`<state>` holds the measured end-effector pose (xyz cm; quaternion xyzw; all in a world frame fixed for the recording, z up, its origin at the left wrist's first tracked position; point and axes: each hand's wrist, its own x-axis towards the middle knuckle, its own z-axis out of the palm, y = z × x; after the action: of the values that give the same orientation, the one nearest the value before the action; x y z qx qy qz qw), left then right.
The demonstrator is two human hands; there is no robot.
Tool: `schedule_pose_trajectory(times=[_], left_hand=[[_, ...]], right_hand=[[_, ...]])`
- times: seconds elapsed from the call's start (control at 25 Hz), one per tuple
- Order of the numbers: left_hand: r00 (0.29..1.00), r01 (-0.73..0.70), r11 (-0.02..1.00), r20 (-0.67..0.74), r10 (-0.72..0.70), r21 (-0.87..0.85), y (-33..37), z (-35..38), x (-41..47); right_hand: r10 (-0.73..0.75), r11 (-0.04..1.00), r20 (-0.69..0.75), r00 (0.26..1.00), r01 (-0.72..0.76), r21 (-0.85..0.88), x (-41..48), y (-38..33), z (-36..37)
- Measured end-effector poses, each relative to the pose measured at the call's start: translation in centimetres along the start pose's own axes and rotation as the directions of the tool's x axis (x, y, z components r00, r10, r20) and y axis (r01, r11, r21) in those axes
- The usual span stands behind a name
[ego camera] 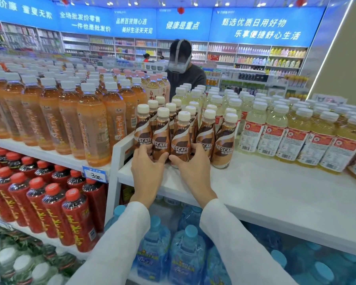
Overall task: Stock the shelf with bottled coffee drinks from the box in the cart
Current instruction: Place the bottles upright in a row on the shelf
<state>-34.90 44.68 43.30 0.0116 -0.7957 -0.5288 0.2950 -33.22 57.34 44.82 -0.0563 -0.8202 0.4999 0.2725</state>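
White sleeves (119,243), left hand (149,164) and right hand (193,164) both clutching coffee bottles (180,140) — brown-filled, cream-capped — on white shelf (255,192)

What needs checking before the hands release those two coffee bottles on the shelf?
1. Grip of left hand on a coffee bottle: ok.
2. Grip of right hand on the second bottle: ok.
3. Both held bottles upright, labels facing forward: ok.
4. Bases seated on the shelf: cannot tell, the hands hide them.
5. Bare shelf space to the right for more bottles: ok.
6. The box and cart within reach: cannot tell, out of view.
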Motion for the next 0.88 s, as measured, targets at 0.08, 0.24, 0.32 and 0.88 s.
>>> schedule_pose_trajectory(times=[0.08, 0.24, 0.32, 0.88], left_hand=[[1.0, 0.003, 1.0, -0.002, -0.003, 0.0, -0.02, 0.01, 0.04], [1.0, 0.016, 1.0, 0.009, -0.016, 0.003, -0.01, 0.05, 0.06], [1.0, 0.009, 1.0, 0.011, -0.009, 0.004, -0.1, 0.04, 0.08], [0.999, 0.023, 0.999, 0.041, -0.025, 0.031, -0.42, 0.34, 0.27]], right_hand=[[-0.002, 1.0, 0.001, 1.0, 0.002, -0.002, 0.03, 0.05, 0.06], [-0.005, 1.0, 0.006, 1.0, 0.004, 0.017, -0.03, 0.06, 0.17], [-0.001, 1.0, 0.008, 1.0, 0.001, 0.024, 0.0, 0.12, 0.19], [0.029, 1.0, 0.05, 0.998, -0.029, 0.002, 0.11, 0.15, 0.13]])
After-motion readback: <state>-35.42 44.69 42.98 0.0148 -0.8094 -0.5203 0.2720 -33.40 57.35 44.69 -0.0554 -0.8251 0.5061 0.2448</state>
